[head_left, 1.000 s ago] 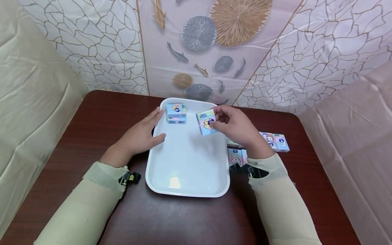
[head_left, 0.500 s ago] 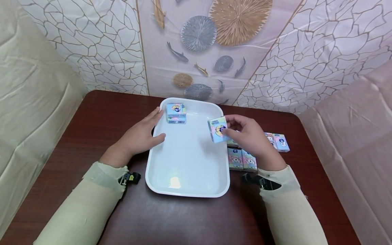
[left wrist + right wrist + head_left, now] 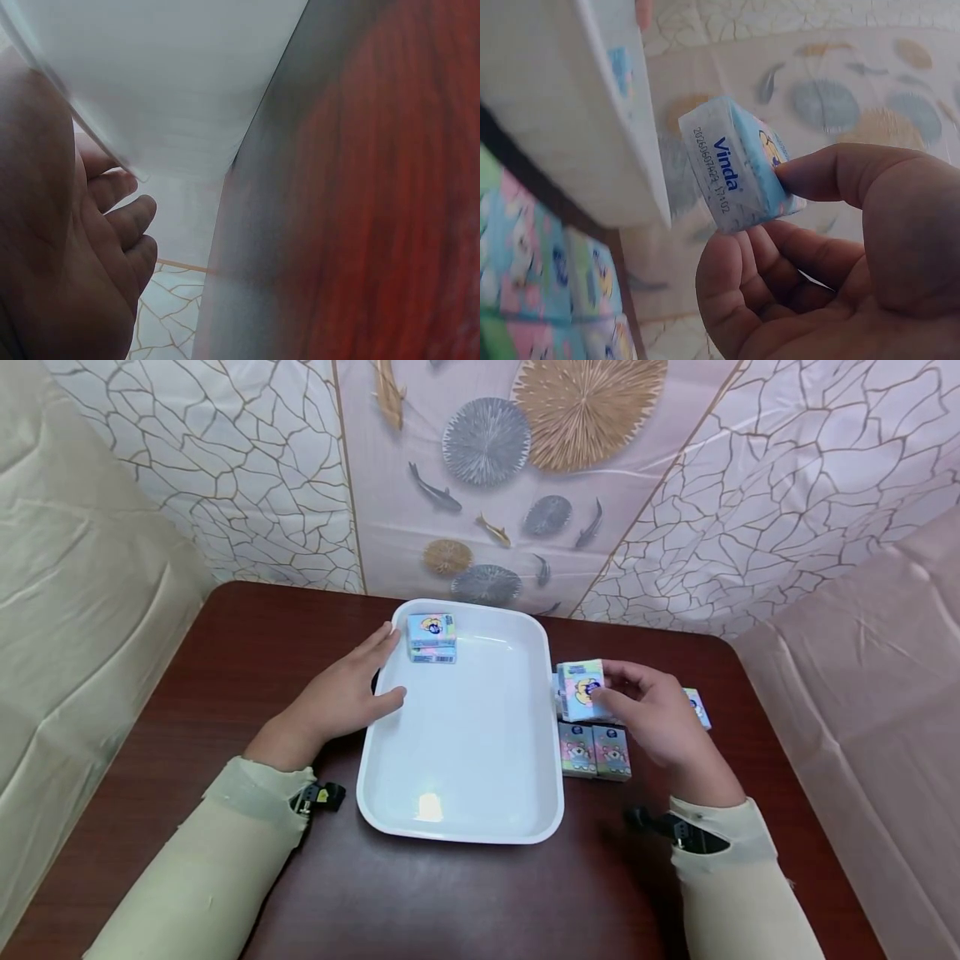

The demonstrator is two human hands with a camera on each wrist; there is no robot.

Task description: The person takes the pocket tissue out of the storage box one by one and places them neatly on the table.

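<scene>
My right hand (image 3: 660, 714) pinches a small tissue pack (image 3: 581, 689) between thumb and fingers, just beyond the tray's right rim. In the right wrist view the end of that tissue pack (image 3: 724, 169) shows the word Vinda and a printed code. My left hand (image 3: 330, 693) lies at the left rim of the white tray (image 3: 457, 760), thumb and fingers spread over the edge. From the left wrist, the fingers of that left hand (image 3: 97, 225) are seen beside the tray's outer wall. Two stacked tissue packs (image 3: 432, 631) lie in the tray's far left corner.
More tissue packs (image 3: 595, 750) lie on the dark wooden table (image 3: 465, 902) against the tray's right side, partly covered by the held pack and hand. Another pack (image 3: 697, 708) shows past the right hand. A patterned cloth (image 3: 480, 527) hangs behind the table.
My right hand has carried the tissue pack from above the tray to the right, past its rim and over the packs on the table. The left hand has stayed in place.
</scene>
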